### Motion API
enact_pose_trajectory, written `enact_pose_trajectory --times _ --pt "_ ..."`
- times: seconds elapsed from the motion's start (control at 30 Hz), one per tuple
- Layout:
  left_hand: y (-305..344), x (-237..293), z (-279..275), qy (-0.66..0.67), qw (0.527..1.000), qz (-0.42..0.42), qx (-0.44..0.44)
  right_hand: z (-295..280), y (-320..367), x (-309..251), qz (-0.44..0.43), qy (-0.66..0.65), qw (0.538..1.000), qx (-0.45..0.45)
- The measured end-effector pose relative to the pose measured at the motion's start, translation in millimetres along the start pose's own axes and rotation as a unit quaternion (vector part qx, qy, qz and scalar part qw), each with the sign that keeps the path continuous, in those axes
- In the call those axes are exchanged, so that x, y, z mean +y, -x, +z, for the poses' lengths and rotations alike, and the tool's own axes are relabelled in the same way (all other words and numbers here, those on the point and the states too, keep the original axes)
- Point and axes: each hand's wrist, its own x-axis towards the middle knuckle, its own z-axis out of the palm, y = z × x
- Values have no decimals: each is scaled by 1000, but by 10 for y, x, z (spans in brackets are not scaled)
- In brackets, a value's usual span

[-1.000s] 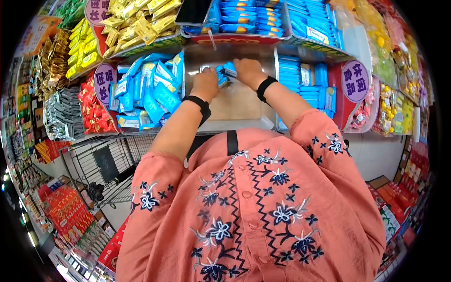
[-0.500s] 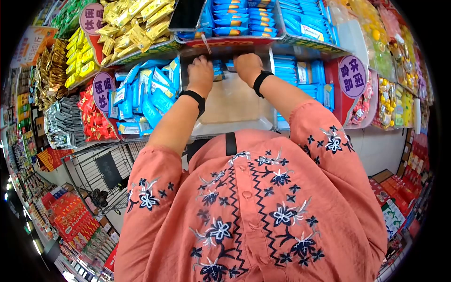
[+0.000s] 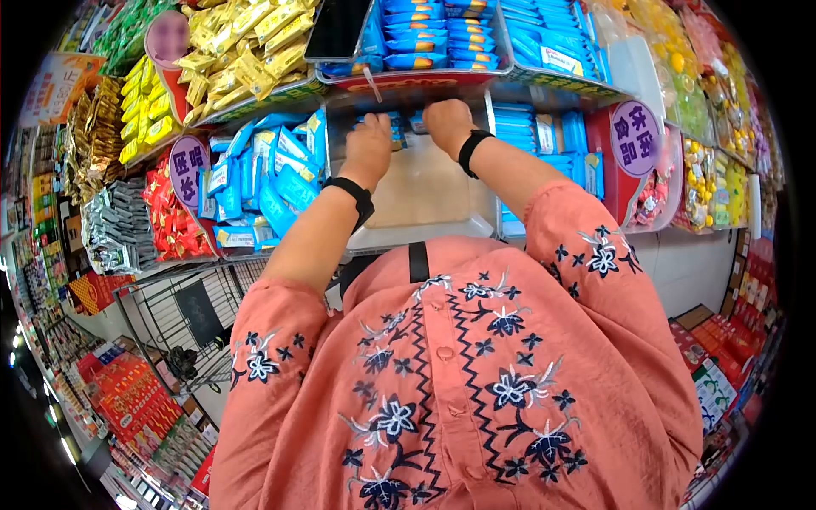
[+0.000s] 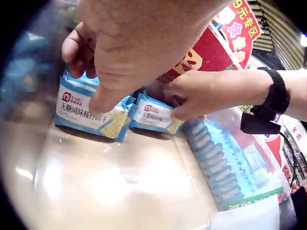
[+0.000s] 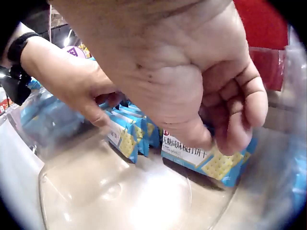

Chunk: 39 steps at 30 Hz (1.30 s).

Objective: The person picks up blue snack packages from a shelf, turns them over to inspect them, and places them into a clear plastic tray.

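Note:
Blue cracker packets (image 4: 88,112) stand upright in a row at the back of a clear bin (image 3: 425,229). My left hand (image 3: 367,151) is over the left packets, fingers loosely bent above their tops, its thumb (image 4: 101,99) overlapping the front one. Beside it, my right hand (image 3: 450,127) pinches the top of another cracker packet (image 5: 192,153), thumb and fingertips close together at its upper edge. Cracker pictures and printed labels show on the fronts. The hands hide most of the packets in the head view.
Bins of blue packets flank this one, a loose heap (image 3: 263,174) on the left and stacked rows (image 3: 552,140) on the right. A dark flat screen (image 3: 338,30) and more sweets stand above. A wire shopping cart (image 3: 191,310) is at lower left.
Both hands moved to the back of the bin, and the packets they gripped now stand there. Since half a second ago, my left hand has drawn back slightly; the right has barely moved.

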Motion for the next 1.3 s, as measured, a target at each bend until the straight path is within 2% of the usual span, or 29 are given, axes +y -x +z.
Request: enact_pose_trajectory --times 0.1,0.23,0.4,0.57,0.6,0.7,0.73,0.83,0.93,1.03,1.17,1.27,1.3 --pt "1 112 -27 123 990 74 3 226 -146 -1 -15 -9 999 38" --pt "-29 310 -58 197 974 110 2 322 -141 33 -38 -23 997 62" --pt "-119 398 -19 182 978 104 9 -39 174 73 -24 -120 990 75" --pt "-124 291 -7 176 978 109 32 -47 304 67 -27 -177 982 56" --pt "-99 267 -64 183 969 147 77 -5 322 57 -33 -191 980 56" --pt "51 294 -53 181 971 156 14 71 305 -34 -27 -225 974 20" --pt "76 265 -13 202 966 152 -54 89 286 -51 -20 -233 972 2" --pt "149 225 113 159 976 55 -137 91 243 -118 -21 -283 958 -29" --pt "185 93 78 157 971 67 -166 29 246 -172 -28 -366 925 -103" --pt "171 87 -8 116 981 40 -150 350 171 -334 2 -382 924 -18" --pt "111 -4 3 130 976 8 -172 239 228 -375 61 -501 857 -101" --pt "90 -73 57 150 965 -7 -217 143 243 -397 131 -636 732 -207" --pt "84 -97 79 167 960 -14 -226 202 227 -416 137 -666 706 -200"
